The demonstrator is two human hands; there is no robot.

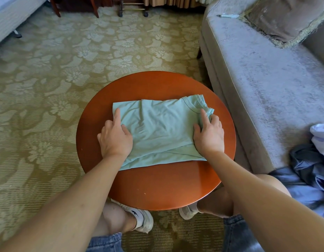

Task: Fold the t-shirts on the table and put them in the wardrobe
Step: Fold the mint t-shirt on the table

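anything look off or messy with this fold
Slightly. The mint t-shirt is mostly a tidy rectangle on the round table, but its far right corner is bunched into a lump beside the right hand, and a lower layer sticks out unevenly along the near edge. Crumpled clothes also lie on the sofa.

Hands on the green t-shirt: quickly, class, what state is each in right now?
Left hand: index finger and thumb on the t-shirt; grip cannot be told.
Right hand: grips the t-shirt's bunched sleeve edge.
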